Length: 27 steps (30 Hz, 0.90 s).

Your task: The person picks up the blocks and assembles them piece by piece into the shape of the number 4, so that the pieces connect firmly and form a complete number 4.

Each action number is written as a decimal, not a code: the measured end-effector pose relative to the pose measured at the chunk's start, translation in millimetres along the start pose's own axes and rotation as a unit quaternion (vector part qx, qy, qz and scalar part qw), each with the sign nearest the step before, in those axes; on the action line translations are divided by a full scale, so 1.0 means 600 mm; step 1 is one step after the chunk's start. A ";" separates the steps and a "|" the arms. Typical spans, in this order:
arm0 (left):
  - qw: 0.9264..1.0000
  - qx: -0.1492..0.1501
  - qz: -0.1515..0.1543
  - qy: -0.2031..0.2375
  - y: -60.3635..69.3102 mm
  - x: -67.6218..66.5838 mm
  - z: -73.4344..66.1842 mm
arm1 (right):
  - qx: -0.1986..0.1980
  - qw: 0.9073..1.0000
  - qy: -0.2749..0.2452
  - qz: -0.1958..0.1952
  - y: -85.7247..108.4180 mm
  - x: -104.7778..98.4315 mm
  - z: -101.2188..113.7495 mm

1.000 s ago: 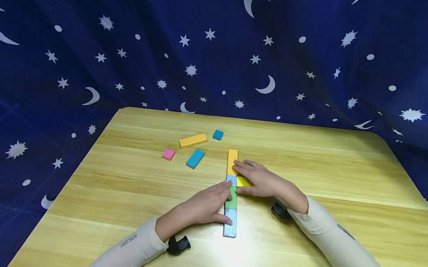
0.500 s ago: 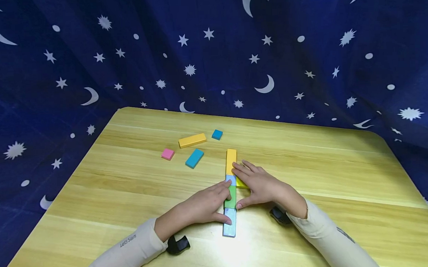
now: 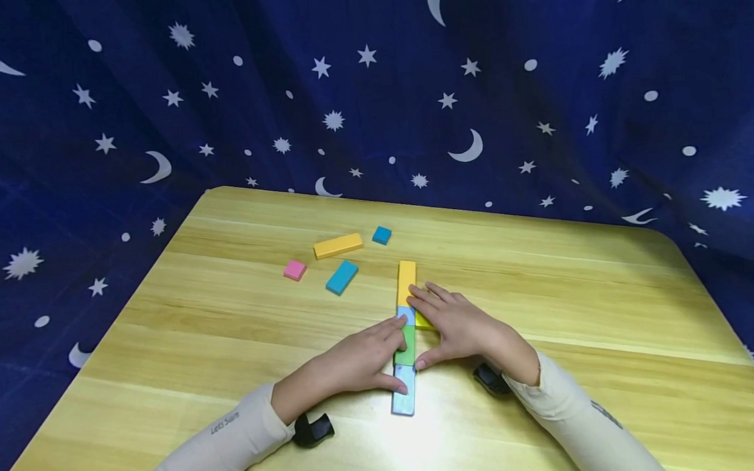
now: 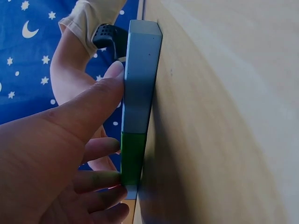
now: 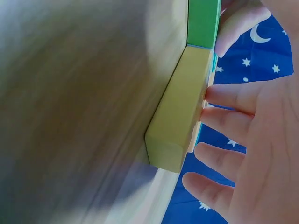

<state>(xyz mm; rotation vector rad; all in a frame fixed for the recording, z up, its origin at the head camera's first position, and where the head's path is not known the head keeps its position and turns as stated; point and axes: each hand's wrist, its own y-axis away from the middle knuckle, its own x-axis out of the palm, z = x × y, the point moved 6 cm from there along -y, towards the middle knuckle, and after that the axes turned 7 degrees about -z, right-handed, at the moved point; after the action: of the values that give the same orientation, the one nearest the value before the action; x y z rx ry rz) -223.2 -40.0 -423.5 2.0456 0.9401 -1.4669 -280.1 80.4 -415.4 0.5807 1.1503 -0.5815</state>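
Starry navy curtain (image 3: 372,90) hung behind a wooden worktop (image 3: 169,340). Four blocks, one orange (image 3: 406,279), one light-blue (image 3: 402,312), one green (image 3: 407,356), one pale-blue (image 3: 403,401), formed a row pointing away from the person; one yellow block (image 3: 424,324) adjoined its right side. The left hand (image 3: 362,359) touched the row, thumb and fingers spread wide; the right hand (image 3: 464,327), fingers straight and apart, partly covered the yellow block. Four loose blocks lay farther left: orange bar (image 3: 338,246), teal block (image 3: 342,277), pink square (image 3: 294,269), blue square (image 3: 381,235).

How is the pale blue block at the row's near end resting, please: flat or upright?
Flat: the pale blue block lies lengthwise on the table, meeting the green block.
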 end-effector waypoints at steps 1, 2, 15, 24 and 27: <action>1.000 0.001 -0.001 -0.001 0.000 0.000 0.000 | 0.001 1.000 -0.003 0.000 0.000 -0.001 -0.001; 1.000 0.003 -0.003 -0.003 0.000 -0.001 0.000 | 0.001 1.000 -0.005 0.000 -0.001 -0.001 -0.002; 1.000 0.000 -0.002 -0.005 0.000 -0.001 0.001 | 0.000 1.000 -0.015 -0.002 0.002 -0.001 -0.005; 1.000 0.001 -0.007 -0.002 0.001 0.001 0.001 | 0.000 1.000 0.012 0.016 0.004 0.012 0.009; 1.000 0.003 -0.005 0.000 0.002 0.001 0.002 | 0.005 0.999 0.031 0.023 0.005 0.018 0.017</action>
<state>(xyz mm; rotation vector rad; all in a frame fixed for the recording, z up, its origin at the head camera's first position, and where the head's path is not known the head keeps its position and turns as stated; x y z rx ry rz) -223.1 -41.2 -424.3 2.0482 0.9486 -1.4748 -268.3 74.1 -422.0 0.6360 1.1910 -0.5339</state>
